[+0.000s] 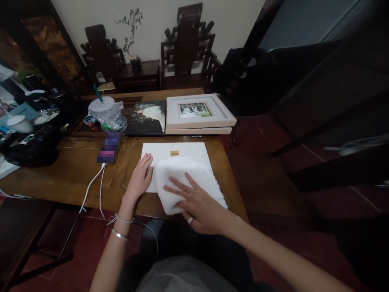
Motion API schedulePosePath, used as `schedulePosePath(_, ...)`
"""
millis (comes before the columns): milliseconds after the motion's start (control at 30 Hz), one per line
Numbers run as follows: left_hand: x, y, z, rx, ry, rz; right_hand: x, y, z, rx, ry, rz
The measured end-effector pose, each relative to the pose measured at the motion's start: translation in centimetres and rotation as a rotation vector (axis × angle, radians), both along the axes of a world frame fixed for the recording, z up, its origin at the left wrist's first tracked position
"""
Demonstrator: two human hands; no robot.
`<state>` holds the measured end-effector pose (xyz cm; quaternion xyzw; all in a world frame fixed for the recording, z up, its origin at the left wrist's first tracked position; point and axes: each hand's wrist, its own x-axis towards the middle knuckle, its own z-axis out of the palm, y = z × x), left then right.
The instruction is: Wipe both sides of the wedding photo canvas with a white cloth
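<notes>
A white board [161,147] lies on the wooden table in front of me, with a small tan bear-shaped piece [174,153] near its far edge. Much of the board is hidden by a folded white fluffy cloth [199,172], which reaches past its right and near edges. My right hand [194,200], with a ring on one finger, presses on the cloth, fingers spread. At the board's left edge my left hand [142,174] lies flat, holding nothing.
Behind the board, stacked light frames [199,111] stand beside a dark photo panel [147,117]. Left are a phone [109,148] on a white cable [91,184], a lidded cup [101,104] in plastic wrap, and a black bag [32,146]. The wooden table [225,162] ends close on the right.
</notes>
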<state>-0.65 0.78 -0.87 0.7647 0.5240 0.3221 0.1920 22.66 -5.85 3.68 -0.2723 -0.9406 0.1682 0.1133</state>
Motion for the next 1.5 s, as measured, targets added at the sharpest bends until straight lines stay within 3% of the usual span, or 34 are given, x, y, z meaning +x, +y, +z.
schedulePosePath(167, 0.0, 0.0, -0.1, 0.010, -0.012, 0.000, 0.7, 5.2, -0.7, 0.021, 0.072, -0.099)
schedulePosePath(367, 0.0, 0.0, 0.1, -0.001, -0.021, 0.005, -2.8, 10.8, -1.1, 0.121, -0.065, -0.331)
schedulePosePath(533, 0.0, 0.0, 0.3, -0.008, -0.017, -0.003, -3.8, 7.9, -1.4, 0.204, -0.082, -0.202)
schedulePosePath(767, 0.0, -0.1, 0.2, -0.014, -0.018, -0.014, -1.6, -0.3, 1.8, -0.123, -0.010, 0.025)
schedulePosePath(867, -0.1, 0.0, 0.1, -0.019, 0.007, -0.009, -0.6, 0.3, 2.5, -0.213, 0.024, 0.038)
schedulePosePath(1000, 0.0, 0.0, 0.1, 0.002, 0.004, 0.002, -0.3, 5.1, 1.3, -0.132, 0.045, -0.125)
schedulePosePath(1133, 0.2, -0.2, 0.6, 0.034, -0.033, 0.005, -2.5, 10.1, 0.4, -0.055, -0.023, -0.313)
schedulePosePath(1233, 0.2, -0.5, 1.2, 0.083, -0.123, 0.043, -5.2, 11.3, 0.1, 0.019, -0.076, -0.355)
schedulePosePath(1367, -0.2, -0.7, 1.2, 0.106, -0.338, 0.112, -7.1, 8.7, -0.5, 0.145, -0.058, -0.135)
schedulePosePath(1500, -0.3, -0.6, 0.9, 0.095, -0.389, 0.139, -5.4, 4.3, 0.7, 0.037, 0.014, 0.128)
